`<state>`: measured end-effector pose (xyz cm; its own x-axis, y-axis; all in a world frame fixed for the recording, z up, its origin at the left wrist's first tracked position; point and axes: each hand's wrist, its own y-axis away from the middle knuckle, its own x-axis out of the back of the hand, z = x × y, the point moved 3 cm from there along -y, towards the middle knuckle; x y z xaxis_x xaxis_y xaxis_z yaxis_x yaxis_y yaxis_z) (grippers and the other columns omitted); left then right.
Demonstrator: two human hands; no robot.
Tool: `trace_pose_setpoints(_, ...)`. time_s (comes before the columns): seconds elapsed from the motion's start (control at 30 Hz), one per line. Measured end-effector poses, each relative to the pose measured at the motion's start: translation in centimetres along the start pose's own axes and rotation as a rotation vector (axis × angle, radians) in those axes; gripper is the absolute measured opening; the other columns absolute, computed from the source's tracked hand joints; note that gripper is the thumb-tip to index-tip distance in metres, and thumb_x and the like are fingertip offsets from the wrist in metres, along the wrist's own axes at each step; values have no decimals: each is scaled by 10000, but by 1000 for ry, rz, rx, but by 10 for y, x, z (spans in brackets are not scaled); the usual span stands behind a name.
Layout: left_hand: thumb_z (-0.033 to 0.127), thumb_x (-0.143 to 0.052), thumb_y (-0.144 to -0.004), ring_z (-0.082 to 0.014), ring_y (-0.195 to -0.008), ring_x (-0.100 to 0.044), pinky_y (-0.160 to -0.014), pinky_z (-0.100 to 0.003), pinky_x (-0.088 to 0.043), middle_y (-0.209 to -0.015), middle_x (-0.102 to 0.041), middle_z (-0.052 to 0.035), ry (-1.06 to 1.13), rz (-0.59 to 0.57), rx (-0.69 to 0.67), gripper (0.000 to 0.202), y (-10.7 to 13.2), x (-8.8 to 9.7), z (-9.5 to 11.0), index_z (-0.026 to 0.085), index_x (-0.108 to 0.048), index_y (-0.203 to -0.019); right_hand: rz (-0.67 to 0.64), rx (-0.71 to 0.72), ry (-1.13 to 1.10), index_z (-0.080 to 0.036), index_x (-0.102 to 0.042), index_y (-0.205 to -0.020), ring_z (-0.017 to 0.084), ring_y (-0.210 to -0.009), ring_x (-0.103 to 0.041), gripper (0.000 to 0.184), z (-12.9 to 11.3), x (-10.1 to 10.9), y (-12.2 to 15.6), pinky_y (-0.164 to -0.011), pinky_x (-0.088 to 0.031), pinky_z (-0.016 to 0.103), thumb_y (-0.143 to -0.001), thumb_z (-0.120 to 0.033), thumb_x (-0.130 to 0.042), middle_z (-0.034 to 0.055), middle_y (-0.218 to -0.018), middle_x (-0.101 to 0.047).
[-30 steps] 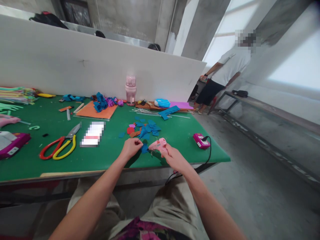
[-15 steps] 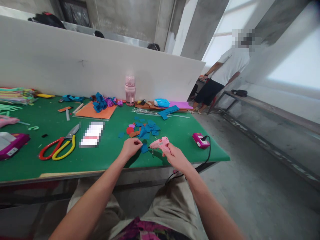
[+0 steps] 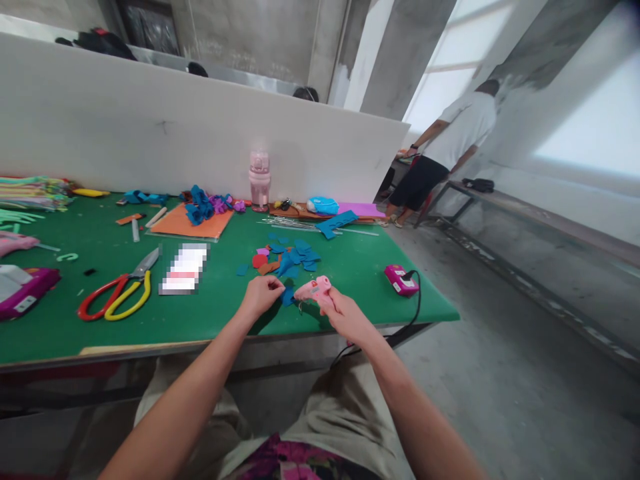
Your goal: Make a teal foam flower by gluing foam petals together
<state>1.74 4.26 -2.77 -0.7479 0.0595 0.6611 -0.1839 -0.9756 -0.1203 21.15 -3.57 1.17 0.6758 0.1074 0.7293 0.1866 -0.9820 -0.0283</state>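
Note:
With its fingers pinched, my left hand (image 3: 261, 295) holds a small blue felt piece (image 3: 287, 297) just above the green table (image 3: 210, 320). My right hand (image 3: 345, 313) is wrapped round the handle of a pink glue gun (image 3: 316, 289). The gun's nozzle points left and is at the right edge of the blue piece; whether they touch I cannot tell. Beyond both hands lies a loose pile of blue felt pieces (image 3: 300, 255), with a red round piece (image 3: 259, 260) and a brown piece (image 3: 269, 268) at its left side.
Scissors (image 3: 123, 290) with red and yellow handles lie at left, beside a blurred phone-like rectangle (image 3: 184, 269). A pink bottle (image 3: 259, 181) stands against the white partition (image 3: 200, 127). At right sits a magenta power box (image 3: 401, 280) with a black cord. A person (image 3: 455, 137) stands beyond the table.
My right hand has brought the glue gun left, so its nozzle is now at the blue felt piece. My left hand has stayed almost still.

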Motion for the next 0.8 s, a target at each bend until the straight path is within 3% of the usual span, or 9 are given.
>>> trace_pose_setpoints(0.6, 258, -547, -681, -159, -635, -591, -577, -242, -392, -669, -675, -40, -7, -5, -4, 162, 0, -1, -1, 155, -671, -664, 33, -10, 57, -148, -504, -978, 161, -723, -553, 269, 4, 2, -1, -648, -366, 241, -878, -359, -370, 83, -854, -624)
trace_pose_setpoints(0.7, 262, -549, -684, -155, -632, -589, -574, -239, -389, -668, -674, -37, -1, -3, 2, 160, 0, 0, -1, 157, -667, -658, 52, -14, -9, -158, -513, -944, 144, -684, -546, 247, 7, 4, 0, -623, -369, 233, -864, -360, -396, 58, -808, -624)
trace_pose_setpoints(0.8, 262, -554, -683, -153, -625, -584, -574, -242, -385, -663, -673, -37, 4, -1, -3, 155, 0, 0, -1, 157, -664, -653, 38, -78, -209, -163, -502, -938, 93, -508, -475, 276, 11, 6, 1, -491, -343, 208, -855, -401, -389, 26, -748, -604)
